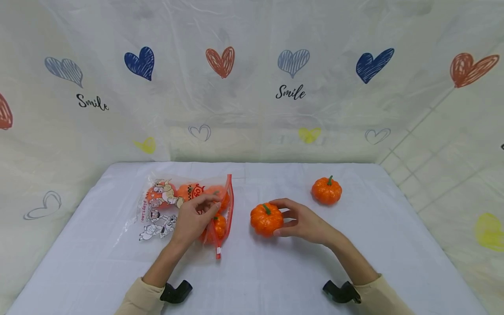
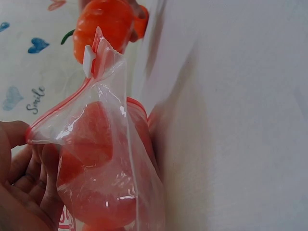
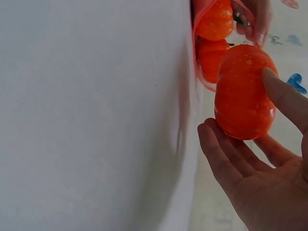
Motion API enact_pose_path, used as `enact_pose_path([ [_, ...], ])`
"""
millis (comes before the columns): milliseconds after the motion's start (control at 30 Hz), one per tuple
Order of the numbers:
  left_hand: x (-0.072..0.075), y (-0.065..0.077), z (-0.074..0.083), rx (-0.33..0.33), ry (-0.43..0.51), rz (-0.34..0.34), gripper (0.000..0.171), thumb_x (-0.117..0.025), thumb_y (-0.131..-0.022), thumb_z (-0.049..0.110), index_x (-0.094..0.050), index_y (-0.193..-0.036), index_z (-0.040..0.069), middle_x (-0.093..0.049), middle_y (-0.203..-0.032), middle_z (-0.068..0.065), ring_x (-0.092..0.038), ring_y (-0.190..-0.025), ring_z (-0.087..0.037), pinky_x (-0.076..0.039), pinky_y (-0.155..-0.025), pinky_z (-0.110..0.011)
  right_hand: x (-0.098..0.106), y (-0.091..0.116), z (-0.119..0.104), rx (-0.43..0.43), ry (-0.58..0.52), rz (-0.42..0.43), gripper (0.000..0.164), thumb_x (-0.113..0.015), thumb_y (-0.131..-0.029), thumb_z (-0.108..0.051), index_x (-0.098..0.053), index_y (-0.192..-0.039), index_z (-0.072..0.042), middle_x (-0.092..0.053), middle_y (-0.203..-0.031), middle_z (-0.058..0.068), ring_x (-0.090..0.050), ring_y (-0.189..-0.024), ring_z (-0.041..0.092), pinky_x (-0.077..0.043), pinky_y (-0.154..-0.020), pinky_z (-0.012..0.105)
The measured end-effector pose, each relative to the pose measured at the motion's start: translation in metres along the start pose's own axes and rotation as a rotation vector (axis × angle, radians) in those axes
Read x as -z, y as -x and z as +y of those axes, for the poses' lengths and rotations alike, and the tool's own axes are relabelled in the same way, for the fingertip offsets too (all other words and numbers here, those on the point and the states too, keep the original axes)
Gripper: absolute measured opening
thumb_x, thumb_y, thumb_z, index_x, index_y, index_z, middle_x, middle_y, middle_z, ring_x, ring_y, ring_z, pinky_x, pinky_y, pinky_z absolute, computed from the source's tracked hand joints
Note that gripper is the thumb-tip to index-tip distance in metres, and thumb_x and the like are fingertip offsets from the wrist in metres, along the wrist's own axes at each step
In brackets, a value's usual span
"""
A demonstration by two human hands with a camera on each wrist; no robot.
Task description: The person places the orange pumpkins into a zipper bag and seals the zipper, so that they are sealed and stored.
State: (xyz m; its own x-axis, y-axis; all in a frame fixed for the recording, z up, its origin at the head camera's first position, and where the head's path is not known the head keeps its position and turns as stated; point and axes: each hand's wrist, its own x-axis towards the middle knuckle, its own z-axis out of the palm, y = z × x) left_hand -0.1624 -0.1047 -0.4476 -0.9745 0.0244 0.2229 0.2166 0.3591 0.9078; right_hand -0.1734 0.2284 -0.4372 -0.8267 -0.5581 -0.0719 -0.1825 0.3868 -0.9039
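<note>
The glossy orange pumpkin with a green stem (image 1: 261,222) sits in the fingers of the right hand (image 1: 302,222), apparently just clear of the white cloth-covered surface (image 1: 275,275). Seen from the head, the index finger touches it near one o'clock and the thumb near four. It looks like a light, stiff, hollow ornament; the shiny skin may slip, so a spread hold around the ribbed sides should serve better than the thin stem.

At its nine o'clock lies the clear printed plastic bag with red zip edging (image 1: 231,188), its mouth facing three o'clock and similar orange pumpkins (image 1: 219,225) inside. The left hand (image 1: 194,221) pinches the red edging. The film is probably limp and easily creased; that firmer edging, away from the white slider (image 2: 88,61), seems the best hold. Another ribbed orange pumpkin (image 1: 327,192) rests between two and three o'clock of the held one.
</note>
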Motion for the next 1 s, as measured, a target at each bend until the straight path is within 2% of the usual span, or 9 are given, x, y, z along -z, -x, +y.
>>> enact_pose_path([
  [333,0.0,0.0,0.0,0.019,-0.006,-0.003,0.017,-0.076,-0.096,0.031,-0.079,-0.108,0.019,-0.066,-0.087,-0.008,-0.057,-0.08,-0.018,-0.045,-0.061,-0.019,-0.009,-0.005,-0.001,-0.014,0.028,0.005,0.074,-0.082,-0.09,-0.029,-0.046,-0.153,-0.015,-0.053,-0.154,0.007,-0.063,-0.127,0.03,-0.059,-0.098,0.034],
  [700,0.001,0.0,-0.001,-0.011,-0.028,0.006,0.018,-0.076,-0.096,0.029,-0.079,-0.111,0.019,-0.067,-0.089,-0.007,-0.058,-0.081,-0.017,-0.048,-0.063,-0.018,-0.019,-0.013,-0.002,-0.022,0.014,-0.02,0.068,-0.082,-0.091,-0.028,-0.05,-0.149,-0.015,-0.057,-0.15,0.008,-0.062,-0.126,0.029,-0.059,-0.1,0.038],
  [1000,0.001,0.0,0.0,-0.015,-0.029,0.002,0.019,-0.075,-0.097,0.029,-0.079,-0.112,0.018,-0.068,-0.093,-0.006,-0.059,-0.086,-0.019,-0.05,-0.07,-0.017,-0.027,-0.02,-0.004,0.004,0.014,-0.04,0.068,-0.082,-0.09,-0.027,-0.051,-0.15,-0.014,-0.055,-0.151,0.008,-0.062,-0.126,0.029,-0.059,-0.101,0.04],
])
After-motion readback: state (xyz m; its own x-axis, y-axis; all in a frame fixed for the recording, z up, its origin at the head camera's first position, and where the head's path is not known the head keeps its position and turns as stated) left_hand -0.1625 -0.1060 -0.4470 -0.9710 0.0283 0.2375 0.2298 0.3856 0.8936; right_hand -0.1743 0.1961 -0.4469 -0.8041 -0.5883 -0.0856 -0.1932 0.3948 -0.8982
